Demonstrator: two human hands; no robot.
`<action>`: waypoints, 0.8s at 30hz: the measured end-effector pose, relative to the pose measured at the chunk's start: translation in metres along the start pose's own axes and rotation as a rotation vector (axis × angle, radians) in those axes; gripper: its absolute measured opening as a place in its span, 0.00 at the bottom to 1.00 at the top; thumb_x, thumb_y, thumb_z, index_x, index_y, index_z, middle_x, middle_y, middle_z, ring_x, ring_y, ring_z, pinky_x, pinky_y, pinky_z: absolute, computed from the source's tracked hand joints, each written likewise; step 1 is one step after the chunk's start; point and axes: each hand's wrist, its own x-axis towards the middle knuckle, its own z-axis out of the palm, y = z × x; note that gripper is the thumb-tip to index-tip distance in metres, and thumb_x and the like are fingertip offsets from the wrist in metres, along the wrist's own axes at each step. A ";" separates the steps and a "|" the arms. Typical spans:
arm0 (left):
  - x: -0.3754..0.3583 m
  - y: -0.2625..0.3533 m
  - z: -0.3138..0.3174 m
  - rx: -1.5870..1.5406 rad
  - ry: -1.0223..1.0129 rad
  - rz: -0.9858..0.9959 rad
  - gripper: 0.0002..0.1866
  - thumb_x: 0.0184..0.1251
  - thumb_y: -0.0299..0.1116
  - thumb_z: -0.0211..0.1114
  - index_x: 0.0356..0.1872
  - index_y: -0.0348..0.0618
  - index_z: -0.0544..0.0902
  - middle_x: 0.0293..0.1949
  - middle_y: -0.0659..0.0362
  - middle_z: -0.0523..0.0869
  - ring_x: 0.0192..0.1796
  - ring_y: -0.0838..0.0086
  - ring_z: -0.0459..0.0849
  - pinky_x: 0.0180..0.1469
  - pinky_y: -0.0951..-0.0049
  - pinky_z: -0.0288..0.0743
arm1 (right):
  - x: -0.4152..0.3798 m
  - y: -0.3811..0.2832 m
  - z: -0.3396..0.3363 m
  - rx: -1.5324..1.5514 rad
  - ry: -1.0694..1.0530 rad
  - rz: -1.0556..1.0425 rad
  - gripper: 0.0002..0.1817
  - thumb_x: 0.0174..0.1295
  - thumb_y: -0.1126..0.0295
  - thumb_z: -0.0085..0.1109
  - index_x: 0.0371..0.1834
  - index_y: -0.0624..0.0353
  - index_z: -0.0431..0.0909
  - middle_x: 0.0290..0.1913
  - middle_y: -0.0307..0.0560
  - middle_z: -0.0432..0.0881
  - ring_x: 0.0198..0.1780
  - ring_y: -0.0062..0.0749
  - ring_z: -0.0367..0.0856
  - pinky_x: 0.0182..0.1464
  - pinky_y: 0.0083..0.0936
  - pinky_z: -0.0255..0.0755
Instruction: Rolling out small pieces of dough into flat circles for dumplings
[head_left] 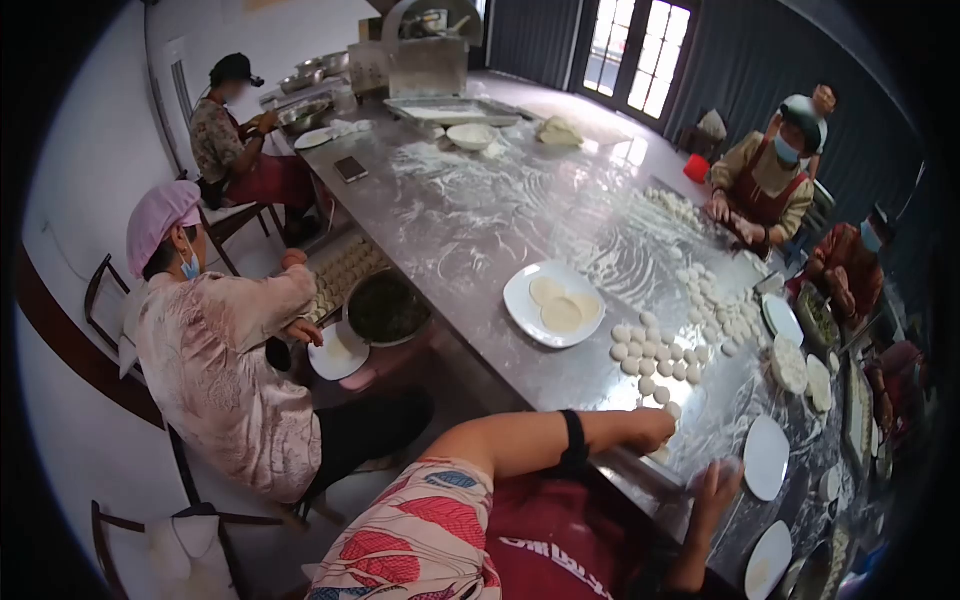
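My left hand [652, 430] reaches over the table's near edge with its fingers closed. A pale bit of dough shows just under its fingertips, but whether they grip it I cannot make out. My right hand [718, 486] is curled beside it, blurred, around something that does not show clearly. Small round dough pieces [648, 352] lie in a cluster beyond my left hand. A white square plate [518, 309] farther left carries a few flat dough wrappers [562, 314]. To the right of my right hand is a white oval plate [766, 458].
The steel table [450, 262] is dusted with flour. Another plate [768, 562] sits at lower right. On the left a person in a pink cap [165, 220] works by a bowl of dark filling [388, 305] and a tray of dumplings [345, 268]. More people [770, 190] work across the table.
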 end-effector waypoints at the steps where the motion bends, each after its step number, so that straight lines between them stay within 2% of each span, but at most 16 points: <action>1: 0.002 0.006 -0.002 -0.009 0.002 -0.039 0.08 0.52 0.30 0.63 0.33 0.40 0.83 0.33 0.49 0.85 0.40 0.57 0.84 0.40 0.57 0.75 | 0.021 0.027 0.004 0.012 -0.040 -0.004 0.26 0.62 0.72 0.55 0.61 0.65 0.58 0.29 0.42 0.72 0.24 0.23 0.70 0.25 0.21 0.69; 2: 0.010 0.008 0.002 0.063 0.041 -0.095 0.09 0.51 0.30 0.63 0.33 0.41 0.84 0.33 0.50 0.85 0.40 0.56 0.84 0.41 0.58 0.76 | 0.033 0.022 0.015 0.069 -0.033 0.017 0.21 0.63 0.73 0.54 0.57 0.65 0.61 0.27 0.42 0.72 0.24 0.23 0.70 0.24 0.21 0.68; 3: 0.016 0.010 0.004 0.138 0.085 -0.146 0.09 0.51 0.30 0.62 0.34 0.41 0.84 0.33 0.50 0.85 0.40 0.56 0.84 0.41 0.58 0.76 | 0.042 0.009 0.019 -0.056 -0.071 -0.097 0.16 0.63 0.73 0.53 0.50 0.65 0.63 0.27 0.43 0.72 0.23 0.23 0.71 0.24 0.21 0.68; 5: 0.018 0.011 0.004 0.084 0.065 -0.101 0.09 0.51 0.30 0.61 0.32 0.41 0.85 0.33 0.49 0.85 0.38 0.55 0.84 0.40 0.59 0.77 | 0.043 0.010 0.019 0.028 -0.090 -0.060 0.13 0.62 0.73 0.54 0.46 0.63 0.64 0.27 0.43 0.72 0.22 0.24 0.71 0.25 0.21 0.69; 7: 0.015 0.000 0.006 0.073 0.041 0.007 0.09 0.51 0.30 0.61 0.32 0.41 0.85 0.31 0.49 0.85 0.37 0.55 0.84 0.39 0.59 0.77 | 0.018 0.004 0.002 0.003 -0.068 -0.011 0.12 0.62 0.72 0.54 0.46 0.60 0.65 0.28 0.42 0.71 0.26 0.23 0.72 0.28 0.22 0.69; 8: 0.012 0.000 0.003 0.071 0.052 0.018 0.07 0.49 0.27 0.61 0.30 0.40 0.84 0.30 0.48 0.84 0.37 0.55 0.84 0.39 0.59 0.76 | 0.001 0.000 -0.004 0.062 -0.051 0.050 0.12 0.62 0.72 0.53 0.46 0.61 0.64 0.28 0.42 0.72 0.26 0.24 0.73 0.28 0.21 0.69; 9: 0.011 0.000 0.001 0.037 0.050 0.010 0.07 0.48 0.26 0.61 0.29 0.40 0.84 0.30 0.48 0.84 0.37 0.55 0.84 0.39 0.58 0.75 | -0.012 0.003 -0.013 0.005 -0.052 -0.022 0.12 0.63 0.71 0.53 0.47 0.61 0.64 0.27 0.42 0.72 0.25 0.24 0.72 0.29 0.21 0.69; 11: 0.006 -0.001 0.000 -0.030 0.029 -0.013 0.06 0.47 0.25 0.61 0.28 0.40 0.84 0.30 0.47 0.84 0.36 0.55 0.84 0.38 0.58 0.74 | -0.023 0.005 -0.016 0.097 -0.061 0.010 0.11 0.64 0.70 0.53 0.44 0.62 0.65 0.25 0.42 0.72 0.25 0.25 0.72 0.30 0.22 0.69; 13: 0.001 0.005 0.000 -0.096 0.064 0.044 0.07 0.48 0.25 0.61 0.29 0.38 0.83 0.30 0.45 0.84 0.37 0.55 0.84 0.38 0.58 0.74 | -0.003 -0.003 -0.004 -0.090 0.001 -0.092 0.10 0.64 0.69 0.53 0.41 0.62 0.66 0.23 0.42 0.71 0.24 0.25 0.72 0.28 0.23 0.68; 14: 0.006 0.009 0.003 -0.037 0.065 -0.013 0.07 0.49 0.26 0.61 0.30 0.38 0.84 0.31 0.45 0.84 0.38 0.54 0.84 0.38 0.58 0.75 | 0.016 0.009 -0.002 -0.102 -0.083 -0.082 0.12 0.64 0.70 0.53 0.45 0.63 0.64 0.25 0.44 0.72 0.23 0.26 0.73 0.26 0.24 0.68; 18: 0.031 0.008 0.007 0.025 0.014 -0.139 0.08 0.45 0.27 0.62 0.27 0.37 0.86 0.31 0.46 0.85 0.37 0.55 0.84 0.36 0.59 0.77 | 0.037 -0.001 0.020 0.005 -0.067 -0.052 0.08 0.64 0.69 0.52 0.38 0.60 0.66 0.24 0.42 0.71 0.22 0.24 0.70 0.25 0.23 0.66; 20: 0.014 0.007 -0.004 0.036 0.019 -0.083 0.08 0.45 0.27 0.62 0.25 0.37 0.86 0.31 0.46 0.85 0.36 0.55 0.84 0.36 0.59 0.77 | 0.024 0.014 0.003 0.025 -0.052 -0.027 0.08 0.64 0.69 0.52 0.38 0.60 0.65 0.24 0.42 0.71 0.21 0.23 0.70 0.25 0.22 0.66; 21: 0.007 0.008 -0.007 0.040 0.014 -0.046 0.07 0.44 0.27 0.62 0.25 0.37 0.86 0.31 0.46 0.85 0.36 0.55 0.84 0.36 0.59 0.77 | 0.005 -0.001 -0.002 -0.051 -0.014 -0.098 0.09 0.63 0.69 0.53 0.38 0.60 0.65 0.24 0.41 0.71 0.21 0.22 0.69 0.25 0.20 0.66; 23: 0.016 -0.009 0.000 0.038 0.030 -0.008 0.08 0.45 0.25 0.61 0.28 0.36 0.85 0.32 0.46 0.85 0.37 0.55 0.84 0.38 0.59 0.76 | -0.021 -0.007 -0.012 0.101 -0.059 -0.019 0.09 0.62 0.71 0.54 0.39 0.61 0.64 0.24 0.41 0.71 0.23 0.23 0.71 0.26 0.19 0.69; 24: 0.019 -0.017 0.007 0.036 0.025 0.014 0.09 0.45 0.25 0.60 0.29 0.36 0.84 0.32 0.46 0.84 0.38 0.54 0.84 0.39 0.59 0.76 | -0.023 -0.005 -0.015 0.057 -0.070 -0.037 0.12 0.62 0.71 0.54 0.44 0.62 0.64 0.25 0.42 0.72 0.24 0.24 0.72 0.27 0.19 0.71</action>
